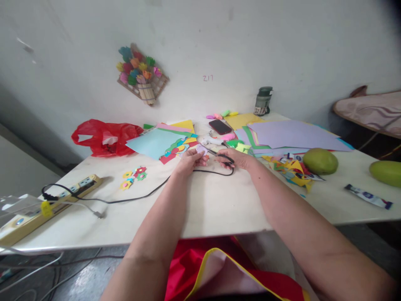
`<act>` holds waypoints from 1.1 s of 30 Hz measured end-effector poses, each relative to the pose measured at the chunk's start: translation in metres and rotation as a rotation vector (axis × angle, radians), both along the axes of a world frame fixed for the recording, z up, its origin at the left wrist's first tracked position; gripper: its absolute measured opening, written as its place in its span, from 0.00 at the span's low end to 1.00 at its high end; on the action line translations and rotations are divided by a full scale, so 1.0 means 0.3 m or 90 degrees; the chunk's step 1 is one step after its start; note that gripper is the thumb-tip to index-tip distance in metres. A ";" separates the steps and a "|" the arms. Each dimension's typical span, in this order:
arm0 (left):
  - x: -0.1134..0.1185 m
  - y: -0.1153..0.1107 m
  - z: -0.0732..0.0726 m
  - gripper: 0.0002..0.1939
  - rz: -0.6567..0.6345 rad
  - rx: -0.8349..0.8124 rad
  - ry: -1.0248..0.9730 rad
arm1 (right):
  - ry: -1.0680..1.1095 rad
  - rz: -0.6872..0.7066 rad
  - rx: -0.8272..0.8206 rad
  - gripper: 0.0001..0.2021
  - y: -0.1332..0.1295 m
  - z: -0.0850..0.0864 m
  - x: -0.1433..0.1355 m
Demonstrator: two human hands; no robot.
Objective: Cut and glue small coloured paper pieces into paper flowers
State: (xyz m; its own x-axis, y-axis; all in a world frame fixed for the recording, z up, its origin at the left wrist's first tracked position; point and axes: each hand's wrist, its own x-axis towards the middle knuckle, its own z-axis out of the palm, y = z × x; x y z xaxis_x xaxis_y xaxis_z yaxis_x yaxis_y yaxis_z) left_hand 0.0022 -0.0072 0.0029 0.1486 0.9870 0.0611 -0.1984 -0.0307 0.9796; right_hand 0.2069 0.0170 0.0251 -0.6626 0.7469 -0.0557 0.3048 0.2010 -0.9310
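At the middle of the table, my left hand pinches a small purple paper piece. My right hand is closed round the black handles of a pair of scissors, whose blades point left at the purple paper. Just beyond my left hand lie several coloured paper cut-outs. A white glue gun rests behind the scissors, its black cord running left under my left arm. Small finished-looking paper flowers lie to the left.
A power strip stands at the left, near a red plastic bag. Behind are a phone, a tumbler and large purple sheets. Paper scraps, green mangoes and a glue tube lie at the right.
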 end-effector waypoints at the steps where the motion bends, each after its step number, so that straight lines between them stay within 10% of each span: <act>1: 0.000 0.000 0.000 0.10 -0.002 0.000 0.000 | 0.000 0.000 0.000 0.12 0.000 0.000 0.000; 33: -0.010 0.008 -0.013 0.13 -0.025 0.026 -0.009 | 0.022 -0.032 0.008 0.07 0.026 -0.022 -0.021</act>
